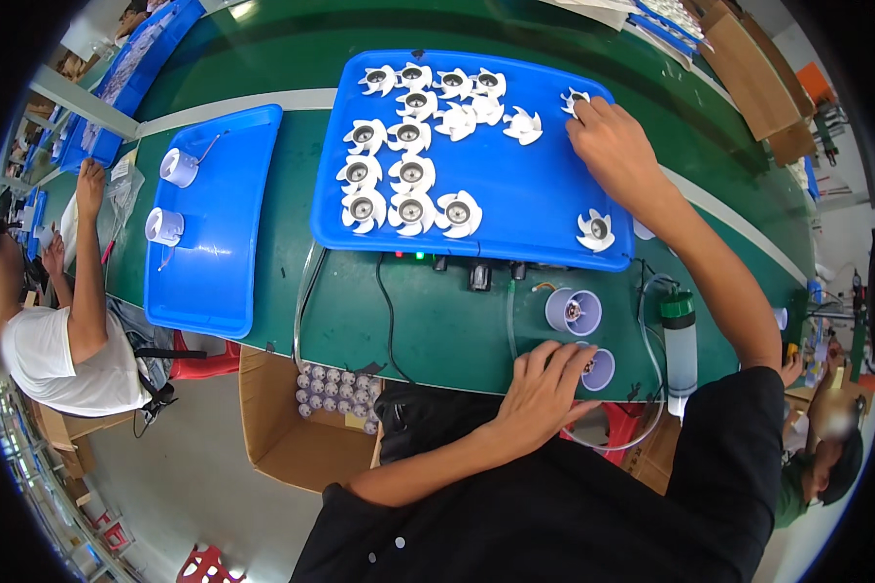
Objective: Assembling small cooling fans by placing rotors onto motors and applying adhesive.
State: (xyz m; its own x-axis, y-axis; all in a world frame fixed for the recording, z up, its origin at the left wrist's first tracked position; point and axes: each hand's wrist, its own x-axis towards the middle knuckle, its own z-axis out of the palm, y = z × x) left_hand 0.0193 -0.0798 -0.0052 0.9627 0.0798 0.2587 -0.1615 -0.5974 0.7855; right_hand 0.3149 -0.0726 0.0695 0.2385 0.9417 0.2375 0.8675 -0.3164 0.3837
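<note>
My right hand (614, 146) rested on the far right corner of the large blue tray (535, 209), fingertips touching a white impeller (576, 100). More white impellers (408, 155) lay in rows well to that hand's left. My left hand (544, 384) lay flat on the green table (437, 330), touching a lavender cylindrical housing (598, 369); a second housing (574, 311) stood just beyond it. A clear bottle (681, 345) stood right of the left hand.

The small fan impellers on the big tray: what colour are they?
White, with dark hubs. The impellers lie on a blue tray; clearest in the head view.
</note>
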